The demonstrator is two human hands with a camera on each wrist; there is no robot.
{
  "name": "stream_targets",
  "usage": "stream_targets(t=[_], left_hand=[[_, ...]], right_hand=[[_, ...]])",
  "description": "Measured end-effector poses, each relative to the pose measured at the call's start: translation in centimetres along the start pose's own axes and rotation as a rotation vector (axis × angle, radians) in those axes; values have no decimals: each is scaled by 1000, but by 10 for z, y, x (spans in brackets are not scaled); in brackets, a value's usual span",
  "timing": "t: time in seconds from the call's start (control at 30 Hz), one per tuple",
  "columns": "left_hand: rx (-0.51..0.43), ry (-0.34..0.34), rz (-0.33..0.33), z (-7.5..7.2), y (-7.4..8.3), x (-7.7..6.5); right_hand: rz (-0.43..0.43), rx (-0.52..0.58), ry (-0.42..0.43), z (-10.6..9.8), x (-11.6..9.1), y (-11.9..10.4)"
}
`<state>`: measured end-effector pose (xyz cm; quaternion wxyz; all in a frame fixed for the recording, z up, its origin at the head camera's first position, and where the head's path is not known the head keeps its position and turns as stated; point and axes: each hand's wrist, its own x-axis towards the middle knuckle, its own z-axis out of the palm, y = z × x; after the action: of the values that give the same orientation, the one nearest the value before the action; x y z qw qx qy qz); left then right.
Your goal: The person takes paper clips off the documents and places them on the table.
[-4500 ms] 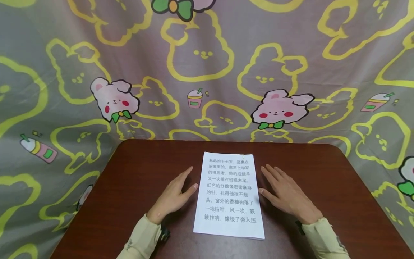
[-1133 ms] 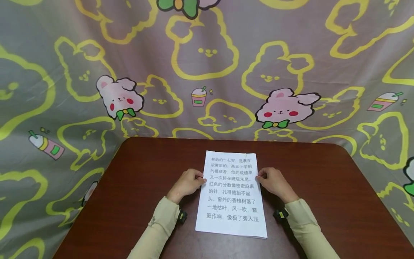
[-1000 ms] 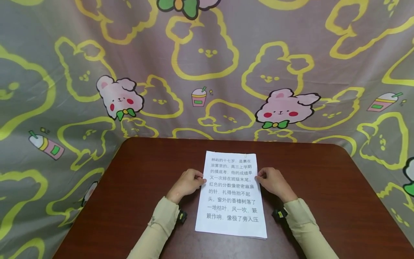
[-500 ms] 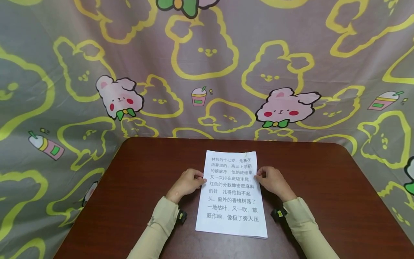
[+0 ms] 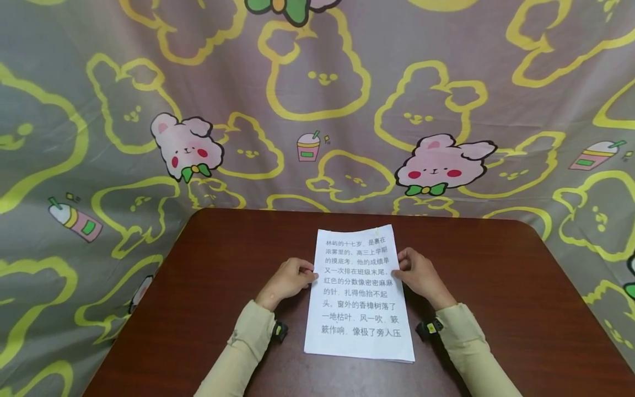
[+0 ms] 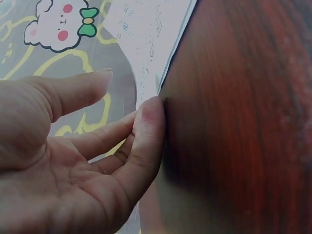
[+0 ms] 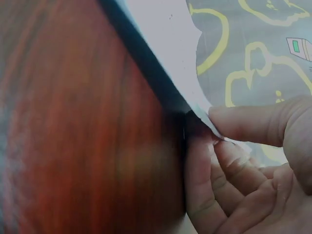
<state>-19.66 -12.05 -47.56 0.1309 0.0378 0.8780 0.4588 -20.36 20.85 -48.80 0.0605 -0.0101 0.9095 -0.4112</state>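
The right hand (image 5: 423, 277) pinches the right edge of a white rectangular stack of paper (image 5: 359, 309), thumb above and fingers beneath. The left hand (image 5: 289, 280) touches the opposite edge with its fingertips, the thumb standing apart from the sheets in the left wrist view. The stack, printed with dark Chinese characters, lies between the hands, its far edge bowed and far right corner raised; a small yellow clip (image 5: 377, 231) sits near that corner. Black wrist devices (image 5: 429, 329) show beside pale cream sleeves (image 5: 461, 325). Below is a reddish-brown wood-grain table (image 5: 501, 292); behind hangs a grey cloth (image 5: 347, 44) with yellow rabbit outlines.
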Motion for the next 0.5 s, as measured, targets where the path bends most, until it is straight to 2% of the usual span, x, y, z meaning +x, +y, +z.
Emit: stream_targets(t=[0.23, 0.5], left_hand=[[-69, -6, 4, -1, 0, 1], [-84, -8, -10, -1, -2, 2]], right_hand=[[13, 86, 0, -3, 1, 7], [47, 200, -26, -4, 1, 6]])
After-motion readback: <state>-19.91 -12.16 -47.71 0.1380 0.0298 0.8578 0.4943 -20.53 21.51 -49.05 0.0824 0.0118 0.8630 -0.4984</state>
